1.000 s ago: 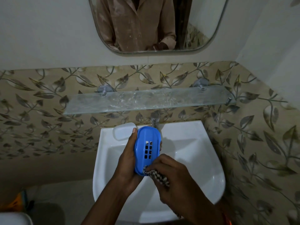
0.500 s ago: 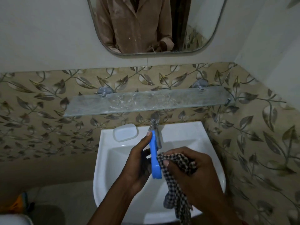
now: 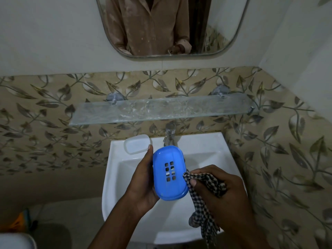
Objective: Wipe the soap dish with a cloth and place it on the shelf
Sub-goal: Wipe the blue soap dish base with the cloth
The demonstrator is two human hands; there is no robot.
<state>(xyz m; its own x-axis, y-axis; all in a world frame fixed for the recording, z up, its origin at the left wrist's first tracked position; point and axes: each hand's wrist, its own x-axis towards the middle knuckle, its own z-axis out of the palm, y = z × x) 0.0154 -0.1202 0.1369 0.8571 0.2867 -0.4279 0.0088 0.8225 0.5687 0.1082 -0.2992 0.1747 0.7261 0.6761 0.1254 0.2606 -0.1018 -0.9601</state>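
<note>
My left hand [image 3: 142, 178] grips a blue plastic soap dish [image 3: 168, 172] over the white sink [image 3: 212, 159], its slotted face turned toward me. My right hand [image 3: 222, 194] holds a black-and-white checked cloth [image 3: 203, 187] bunched against the dish's right edge, with the loose end hanging down. The glass shelf [image 3: 161, 109] is mounted on the leaf-patterned tiles above the tap and carries nothing.
A white translucent lid [image 3: 137, 143] lies on the sink's back left corner. A chrome tap [image 3: 168, 134] stands behind the dish. A mirror [image 3: 170, 26] hangs above the shelf. The side wall is close on the right. An orange object [image 3: 18, 221] sits on the floor at left.
The dish was edge-on half a second ago; my left hand has turned it so its slotted face shows again. The cloth has shifted to the dish's right edge.
</note>
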